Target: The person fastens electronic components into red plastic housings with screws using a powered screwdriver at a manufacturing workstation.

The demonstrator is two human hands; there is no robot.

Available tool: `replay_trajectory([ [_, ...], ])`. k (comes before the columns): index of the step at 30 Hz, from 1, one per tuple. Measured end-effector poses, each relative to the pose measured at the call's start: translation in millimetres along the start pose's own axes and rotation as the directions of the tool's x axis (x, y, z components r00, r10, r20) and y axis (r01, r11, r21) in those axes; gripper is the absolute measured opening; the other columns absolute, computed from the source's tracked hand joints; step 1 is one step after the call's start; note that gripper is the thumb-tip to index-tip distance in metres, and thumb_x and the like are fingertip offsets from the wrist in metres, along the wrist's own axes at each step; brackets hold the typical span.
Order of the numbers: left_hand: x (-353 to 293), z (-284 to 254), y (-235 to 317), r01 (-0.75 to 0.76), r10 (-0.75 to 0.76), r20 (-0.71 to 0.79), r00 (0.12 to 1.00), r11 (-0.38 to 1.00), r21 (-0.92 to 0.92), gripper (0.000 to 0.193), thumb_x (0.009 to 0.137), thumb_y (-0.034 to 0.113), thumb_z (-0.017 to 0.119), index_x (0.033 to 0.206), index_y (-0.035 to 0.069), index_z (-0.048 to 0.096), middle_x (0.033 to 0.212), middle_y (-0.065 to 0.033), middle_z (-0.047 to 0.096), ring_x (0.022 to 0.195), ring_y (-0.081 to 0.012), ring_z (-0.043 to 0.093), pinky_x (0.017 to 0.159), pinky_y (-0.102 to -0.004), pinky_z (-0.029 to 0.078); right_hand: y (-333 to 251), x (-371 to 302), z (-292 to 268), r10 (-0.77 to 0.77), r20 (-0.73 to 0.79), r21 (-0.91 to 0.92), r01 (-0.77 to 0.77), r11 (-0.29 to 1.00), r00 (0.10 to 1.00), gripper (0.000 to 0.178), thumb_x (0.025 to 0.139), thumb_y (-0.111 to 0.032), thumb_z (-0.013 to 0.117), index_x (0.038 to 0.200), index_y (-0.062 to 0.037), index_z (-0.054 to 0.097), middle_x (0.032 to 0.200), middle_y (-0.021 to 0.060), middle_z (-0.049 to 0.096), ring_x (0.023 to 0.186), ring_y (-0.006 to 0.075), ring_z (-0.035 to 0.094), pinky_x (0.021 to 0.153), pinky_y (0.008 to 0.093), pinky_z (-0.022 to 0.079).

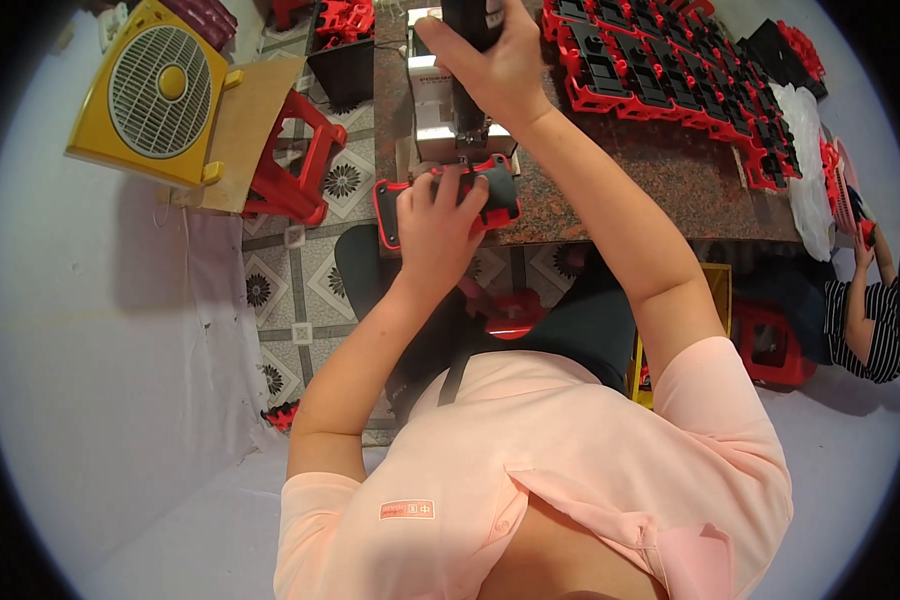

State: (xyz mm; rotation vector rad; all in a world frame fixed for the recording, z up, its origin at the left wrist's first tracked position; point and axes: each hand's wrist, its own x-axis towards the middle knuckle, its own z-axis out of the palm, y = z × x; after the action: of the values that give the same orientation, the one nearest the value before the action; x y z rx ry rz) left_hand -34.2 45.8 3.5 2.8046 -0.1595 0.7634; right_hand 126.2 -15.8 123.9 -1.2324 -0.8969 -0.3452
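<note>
tabletop (pixel 695 185): casing (pixel 502 188) under left hand (pixel 436 224)

A small assembly workshop, by its look: matching red-and-black plastic housings (pixel 645 68) fill the far right of a speckled stone-topped table (pixel 660 175), beside an upright bench machine (pixel 433 100). A black bin (pixel 338 82) of red parts (pixel 345 20) stands far left, and at right a co-worker (pixel 875 325) handles a red piece (pixel 867 234).

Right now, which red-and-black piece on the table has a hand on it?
The piece under the left hand, at the table's near edge; the others lie in rows farther right.
</note>
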Motion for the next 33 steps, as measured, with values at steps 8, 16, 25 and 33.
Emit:
replay_trajectory([
  [8, 1, 0, -2, 0.026, -0.025, -0.006, 1.0, 0.999, 0.02, 0.065, 0.061, 0.018, 0.086, 0.121, 0.02, 0.06, 0.125, -0.008, 0.054, 0.115, -0.0347, 0.051, 0.09, -0.0471, 0.043, -47, 1, -31, 0.027, -0.018, 0.136, -0.025, 0.99, 0.999, 0.025, 0.092, -0.021, 0.075, 0.089, -0.0081, 0.053, 0.068, -0.0019, 0.059, 0.055, 0.0053, 0.055, 0.049, 0.0234, 0.045],
  [16, 1, -1, 0, 0.015, -0.014, -0.016, 1.0, 0.998, 0.056, 0.073, 0.056, 0.021, 0.089, 0.124, 0.019, 0.061, 0.125, -0.0076, 0.055, 0.112, -0.0331, 0.054, 0.09, -0.0462, 0.043, -40, -13, -37, 0.013, -0.057, 0.135, -0.005, 0.991, 0.998, 0.024, 0.092, -0.019, 0.075, 0.093, -0.0083, 0.053, 0.068, -0.0027, 0.059, 0.056, 0.0049, 0.056, 0.051, 0.0222, 0.045],
  [25, 1, 2, -2, 0.023, -0.022, -0.018, 1.0, 0.999, 0.042, 0.071, 0.056, 0.02, 0.09, 0.122, 0.018, 0.064, 0.125, -0.0085, 0.057, 0.113, -0.0335, 0.054, 0.091, -0.0462, 0.043, -39, -15, -23, 0.074, 0.038, 0.13, -0.079, 0.988, 0.997, 0.031, 0.091, -0.019, 0.075, 0.108, -0.0058, 0.053, 0.084, -0.0003, 0.062, 0.067, 0.0073, 0.058, 0.057, 0.0239, 0.046],
  [33, 0, -1, -5, 0.024, -0.024, 0.003, 1.0, 1.0, 0.018, 0.064, 0.06, 0.019, 0.086, 0.12, 0.02, 0.063, 0.125, -0.0075, 0.053, 0.115, -0.035, 0.052, 0.091, -0.0472, 0.045, -40, -9, -25, 0.089, 0.18, 0.168, -0.12, 0.979, 0.98, 0.038, 0.09, -0.025, 0.077, 0.111, -0.0046, 0.054, 0.088, 0.001, 0.062, 0.073, 0.0084, 0.058, 0.061, 0.0248, 0.047],
])
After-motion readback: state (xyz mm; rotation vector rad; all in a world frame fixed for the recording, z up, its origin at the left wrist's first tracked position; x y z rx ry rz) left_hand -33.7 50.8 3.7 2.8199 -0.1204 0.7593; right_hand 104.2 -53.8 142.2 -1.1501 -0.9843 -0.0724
